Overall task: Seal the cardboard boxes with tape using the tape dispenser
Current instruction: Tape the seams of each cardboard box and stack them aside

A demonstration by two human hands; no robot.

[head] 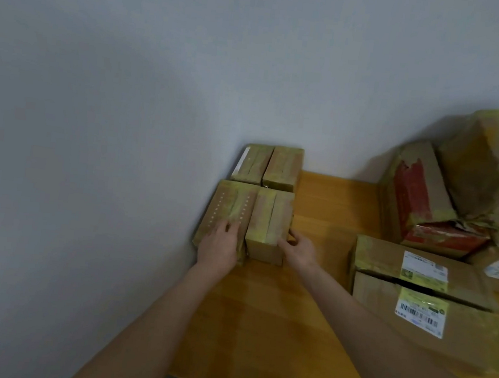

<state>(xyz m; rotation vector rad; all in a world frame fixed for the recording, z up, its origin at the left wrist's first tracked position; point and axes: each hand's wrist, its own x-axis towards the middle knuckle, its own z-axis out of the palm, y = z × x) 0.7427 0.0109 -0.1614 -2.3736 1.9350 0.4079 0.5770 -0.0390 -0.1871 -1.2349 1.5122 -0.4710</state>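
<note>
Four small cardboard boxes, each striped with yellowish tape, were seen grouped two by two at the centre of the frame, set on a wooden table and pushed against a pale wall. At least four larger boxes were piled at the right of the frame, well apart from the small group; the exact number could not be told where they overlapped at the edge. One large box at the lower right was marked with two printed labels, and a dark gap was shown between its flaps. Two bare forearms were stretched up from the bottom of the frame. The left hand was laid flat, fingers straight, on top of the lower-left box of the group. The lower-right box was held at its lower right corner by the right hand, thumb on the top edge and fingers curled against its right side.
</note>
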